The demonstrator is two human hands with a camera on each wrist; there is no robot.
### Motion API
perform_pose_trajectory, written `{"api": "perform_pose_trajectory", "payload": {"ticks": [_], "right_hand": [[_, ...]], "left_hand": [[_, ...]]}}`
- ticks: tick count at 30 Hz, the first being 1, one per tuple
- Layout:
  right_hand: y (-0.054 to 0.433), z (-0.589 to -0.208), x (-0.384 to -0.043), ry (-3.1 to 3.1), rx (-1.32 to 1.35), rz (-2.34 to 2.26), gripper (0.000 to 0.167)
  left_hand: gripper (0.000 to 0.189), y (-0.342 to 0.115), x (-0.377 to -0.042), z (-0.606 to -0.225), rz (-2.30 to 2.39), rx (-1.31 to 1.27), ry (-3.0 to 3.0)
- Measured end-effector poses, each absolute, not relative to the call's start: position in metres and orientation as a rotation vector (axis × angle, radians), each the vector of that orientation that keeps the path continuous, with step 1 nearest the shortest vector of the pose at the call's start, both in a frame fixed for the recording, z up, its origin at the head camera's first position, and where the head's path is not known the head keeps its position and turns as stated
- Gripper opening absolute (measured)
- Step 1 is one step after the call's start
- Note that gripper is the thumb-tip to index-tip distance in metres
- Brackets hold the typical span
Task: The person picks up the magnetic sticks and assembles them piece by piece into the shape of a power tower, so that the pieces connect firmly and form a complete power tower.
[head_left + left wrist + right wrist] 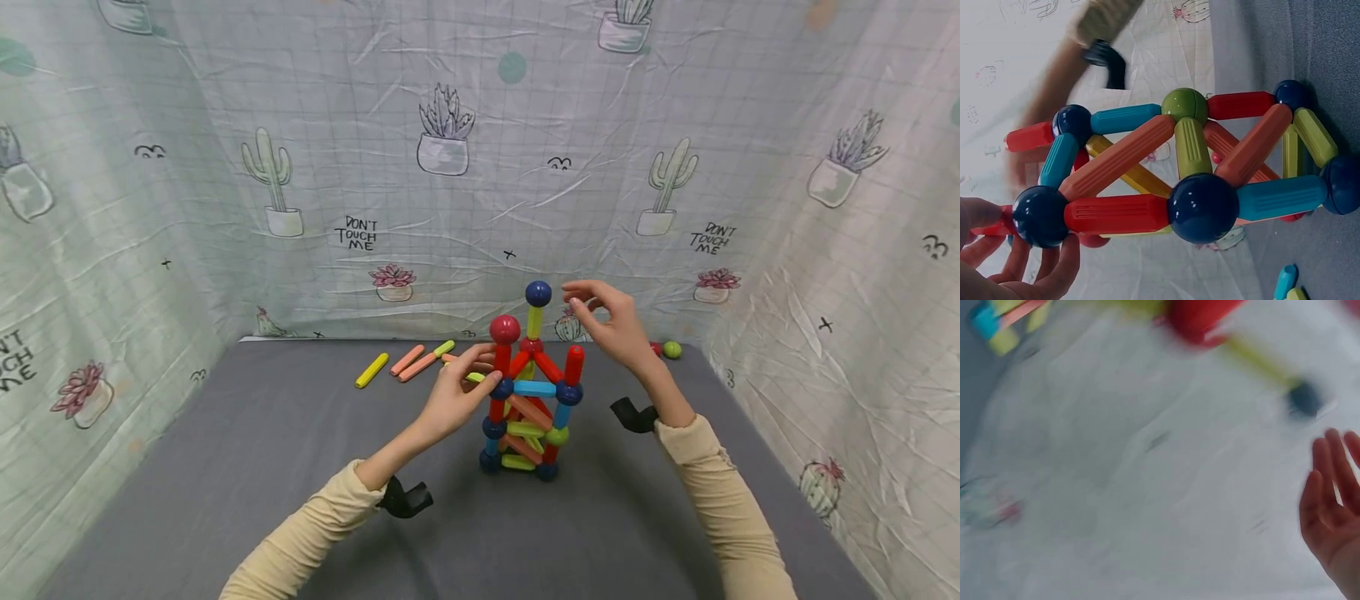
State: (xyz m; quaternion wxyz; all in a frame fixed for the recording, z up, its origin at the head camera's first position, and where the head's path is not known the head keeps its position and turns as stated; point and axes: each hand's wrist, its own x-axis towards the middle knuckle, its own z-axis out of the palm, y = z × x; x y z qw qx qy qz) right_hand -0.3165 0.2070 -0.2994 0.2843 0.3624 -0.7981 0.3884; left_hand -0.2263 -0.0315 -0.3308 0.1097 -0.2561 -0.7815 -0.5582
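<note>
- So, tower stands upright on worktop, left hand's 3 o'clock.
- Left hand pinches red rod; brace lightly, no twist.
- Right hand empty, loosely spread, off top blue ball's 3 o'clock; don't bump it.

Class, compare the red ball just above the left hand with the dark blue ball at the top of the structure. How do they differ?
Colour: the red ball is bright red, the blue ball dark blue.
Support: the red ball tops a red stick, the blue ball a yellow-green stick.
Nearest hand: the red ball is by the left hand, the blue ball by the right hand.
Shared: both are round and shiny.
</note>
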Motion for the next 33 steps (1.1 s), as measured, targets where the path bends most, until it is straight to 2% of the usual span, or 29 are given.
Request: {"api": "perform_pose_trajectory", "payload": {"ticks": [4, 9, 15, 18, 24, 29, 33], "right_hand": [[0.239, -0.338, -0.350, -2.180, 0.703, 0.991, 0.019], [0.282, -0.390, -0.387, -2.354, 0.455, 0.845, 0.021], [0.324, -0.433, -0.409, -2.549, 0.266, 0.706, 0.024], [0.338, -0.447, -0.415, -2.589, 0.199, 0.574, 0.028], [0.356, -0.463, -0.424, -2.793, 0.043, 0.476, 0.042], [0.358, -0.469, -0.429, -3.012, 0.013, 0.483, 0.055], [0.361, -0.468, -0.433, -3.111, 0.007, 0.482, 0.060]], "left_hand": [[0.035, -0.031, -0.224, -0.328, -1.638, -0.741, -2.309], [0.035, -0.031, -0.226, -0.329, -1.636, -0.737, -2.314], [0.037, -0.031, -0.238, -0.346, -1.631, -0.747, -2.297], [0.037, -0.032, -0.246, -0.357, -1.626, -0.751, -2.283], [0.037, -0.033, -0.246, -0.356, -1.592, -0.764, -2.283], [0.038, -0.034, -0.243, -0.357, -1.585, -0.745, -2.297], [0.038, -0.034, -0.244, -0.356, -1.572, -0.741, -2.317]]}}
